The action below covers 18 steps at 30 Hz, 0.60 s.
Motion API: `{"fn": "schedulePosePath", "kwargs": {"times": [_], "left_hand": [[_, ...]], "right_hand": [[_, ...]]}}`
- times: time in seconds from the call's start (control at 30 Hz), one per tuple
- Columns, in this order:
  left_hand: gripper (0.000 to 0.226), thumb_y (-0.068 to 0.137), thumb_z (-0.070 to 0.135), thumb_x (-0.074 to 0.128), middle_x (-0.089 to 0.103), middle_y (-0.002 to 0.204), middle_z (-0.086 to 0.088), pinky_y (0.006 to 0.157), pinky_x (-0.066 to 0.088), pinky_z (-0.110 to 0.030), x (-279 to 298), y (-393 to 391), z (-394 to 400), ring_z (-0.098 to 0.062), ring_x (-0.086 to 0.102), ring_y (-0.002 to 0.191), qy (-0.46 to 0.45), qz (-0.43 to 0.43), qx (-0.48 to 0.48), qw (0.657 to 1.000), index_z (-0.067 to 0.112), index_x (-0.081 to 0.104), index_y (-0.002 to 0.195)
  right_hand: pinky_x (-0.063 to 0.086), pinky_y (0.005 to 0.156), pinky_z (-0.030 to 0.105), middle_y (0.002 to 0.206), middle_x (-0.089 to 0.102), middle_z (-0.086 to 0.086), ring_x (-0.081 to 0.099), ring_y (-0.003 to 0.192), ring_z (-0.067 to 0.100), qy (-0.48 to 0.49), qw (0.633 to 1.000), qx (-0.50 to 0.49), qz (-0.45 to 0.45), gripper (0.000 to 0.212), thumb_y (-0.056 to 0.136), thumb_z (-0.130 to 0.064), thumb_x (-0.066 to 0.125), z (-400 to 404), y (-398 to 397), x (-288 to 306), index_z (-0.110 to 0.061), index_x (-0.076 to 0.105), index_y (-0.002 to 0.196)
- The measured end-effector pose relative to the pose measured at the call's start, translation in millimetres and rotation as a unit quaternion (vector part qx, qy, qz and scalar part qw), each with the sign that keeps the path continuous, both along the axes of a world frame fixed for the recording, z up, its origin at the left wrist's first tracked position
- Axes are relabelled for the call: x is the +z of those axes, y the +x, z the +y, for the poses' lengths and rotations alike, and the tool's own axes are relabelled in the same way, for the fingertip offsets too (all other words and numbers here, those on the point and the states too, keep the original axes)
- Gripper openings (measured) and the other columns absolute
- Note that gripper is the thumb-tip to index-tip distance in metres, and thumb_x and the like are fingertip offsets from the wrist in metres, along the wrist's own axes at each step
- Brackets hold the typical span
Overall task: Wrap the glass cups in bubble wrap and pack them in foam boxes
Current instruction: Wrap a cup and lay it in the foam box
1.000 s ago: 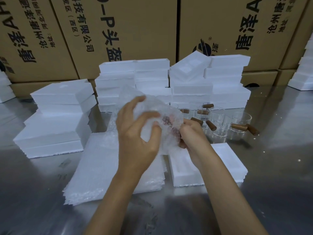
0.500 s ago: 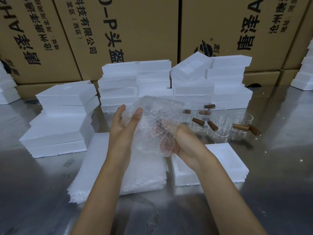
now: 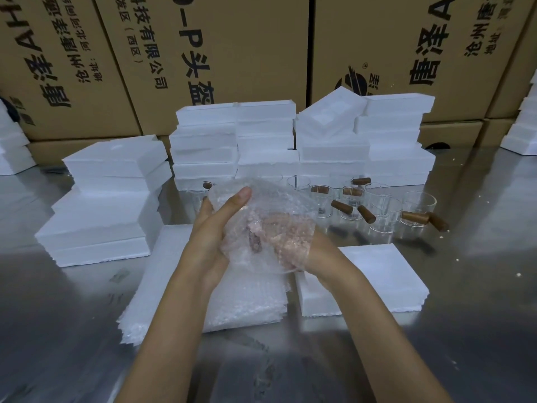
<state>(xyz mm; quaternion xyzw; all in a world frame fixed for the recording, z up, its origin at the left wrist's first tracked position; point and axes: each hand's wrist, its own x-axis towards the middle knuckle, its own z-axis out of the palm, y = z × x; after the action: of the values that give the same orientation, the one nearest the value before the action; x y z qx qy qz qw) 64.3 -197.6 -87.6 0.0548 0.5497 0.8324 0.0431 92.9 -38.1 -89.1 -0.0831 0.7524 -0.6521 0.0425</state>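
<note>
Cradling a bubble-wrapped glass cup (image 3: 261,231) above the steel tabletop (image 3: 436,330), both hands work at the bundle: the left hand (image 3: 215,228) presses its side with straight fingers, grip wide, while the right hand (image 3: 302,248) sits under the wrap, grip closed round the bundle. Just below lie a stack of bubble wrap sheets (image 3: 232,303) and an open foam box (image 3: 374,277). Beyond stand bare glass cups (image 3: 377,207) with wooden handles, then piled foam boxes (image 3: 334,146) against cardboard cartons (image 3: 247,48).
</note>
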Motion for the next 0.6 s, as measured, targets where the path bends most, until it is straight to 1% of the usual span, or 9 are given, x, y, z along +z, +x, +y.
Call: {"fn": "schedulePosePath", "kwargs": {"times": [0.07,0.13,0.17,0.2,0.27,0.33,0.43,0.5,0.6], "left_hand": [[0.063,0.079,0.026,0.081,0.07,0.125,-0.004,0.094,0.056,-0.043,0.6,1.5,0.0,-0.024,0.068,0.114,0.008,0.002,0.003,1.0,0.02,0.057,0.137],[0.061,0.08,0.022,0.08,0.069,0.125,-0.007,0.094,0.056,-0.044,1.1,2.1,-0.1,-0.025,0.067,0.114,0.021,0.003,0.004,1.0,0.017,0.057,0.136],[0.059,0.081,0.021,0.079,0.068,0.126,-0.008,0.097,0.054,-0.045,1.3,2.2,0.0,-0.026,0.067,0.115,0.03,0.002,0.002,1.0,0.016,0.057,0.136],[0.058,0.082,0.021,0.078,0.068,0.127,-0.009,0.1,0.052,-0.046,1.5,2.0,-0.3,-0.026,0.066,0.117,0.039,0.001,-0.001,0.999,0.016,0.057,0.137],[0.057,0.083,0.02,0.077,0.067,0.129,-0.008,0.103,0.048,-0.044,1.2,1.0,-1.5,-0.025,0.064,0.119,0.052,-0.005,-0.014,0.999,0.016,0.058,0.137],[0.057,0.081,0.019,0.078,0.067,0.13,-0.008,0.101,0.051,-0.041,1.0,0.6,-1.8,-0.024,0.064,0.12,0.054,-0.021,-0.043,0.997,0.014,0.06,0.135],[0.056,0.077,0.014,0.079,0.07,0.124,-0.008,0.081,0.059,-0.033,0.7,2.4,2.0,-0.022,0.068,0.113,0.057,-0.048,-0.071,0.995,0.013,0.064,0.131],[0.044,0.079,0.013,0.077,0.07,0.123,-0.009,0.085,0.059,-0.037,0.8,2.0,3.9,-0.024,0.068,0.112,0.094,-0.054,-0.069,0.992,0.014,0.071,0.122],[0.019,0.085,0.018,0.074,0.071,0.121,-0.009,0.09,0.057,-0.046,2.8,1.1,1.0,-0.027,0.068,0.113,0.169,-0.063,-0.058,0.982,0.019,0.079,0.103]], "right_hand": [[0.054,0.064,0.014,0.071,0.065,-0.009,0.063,0.071,0.011,0.065,0.996,-0.026,0.049,0.023,0.096,-0.01,0.061,2.1,-3.6,0.1,-0.022,0.065,0.077],[0.055,0.067,0.033,0.063,0.059,-0.007,0.057,0.066,0.015,0.13,0.984,-0.084,0.09,0.026,0.092,-0.007,0.064,6.2,-7.8,-2.9,-0.017,0.062,0.068],[0.055,0.072,0.042,0.071,0.063,-0.002,0.06,0.071,0.018,0.16,0.973,-0.108,0.123,0.013,0.091,-0.012,0.067,9.0,-8.5,-3.6,-0.013,0.067,0.078],[0.057,0.075,0.042,0.084,0.069,0.001,0.063,0.079,0.019,0.204,0.955,-0.134,0.17,0.011,0.089,-0.02,0.07,11.0,-8.0,-3.5,-0.013,0.07,0.097],[0.057,0.078,0.038,0.099,0.072,0.002,0.066,0.086,0.019,0.276,0.914,-0.183,0.236,0.046,0.087,-0.032,0.074,14.7,-6.8,-5.8,-0.02,0.059,0.129],[0.056,0.065,0.04,0.082,0.068,0.005,0.064,0.07,0.019,0.247,0.9,-0.224,0.282,0.061,0.089,-0.024,0.072,17.5,-8.0,-7.6,-0.031,0.044,0.143],[0.053,0.057,0.034,0.068,0.055,0.003,0.054,0.058,0.016,0.211,0.896,-0.263,0.289,0.071,0.091,-0.002,0.065,18.2,-11.6,-6.9,-0.043,0.04,0.144],[0.049,0.059,0.017,0.074,0.054,-0.009,0.054,0.062,0.007,0.126,0.898,-0.294,0.302,0.057,0.092,-0.011,0.068,18.3,-12.4,-3.5,-0.036,0.049,0.138],[0.045,0.066,0.01,0.085,0.059,-0.013,0.057,0.074,0.0,-0.019,0.89,-0.358,0.283,0.032,0.095,-0.017,0.063,19.4,-12.0,2.2,-0.027,0.056,0.124]]}}
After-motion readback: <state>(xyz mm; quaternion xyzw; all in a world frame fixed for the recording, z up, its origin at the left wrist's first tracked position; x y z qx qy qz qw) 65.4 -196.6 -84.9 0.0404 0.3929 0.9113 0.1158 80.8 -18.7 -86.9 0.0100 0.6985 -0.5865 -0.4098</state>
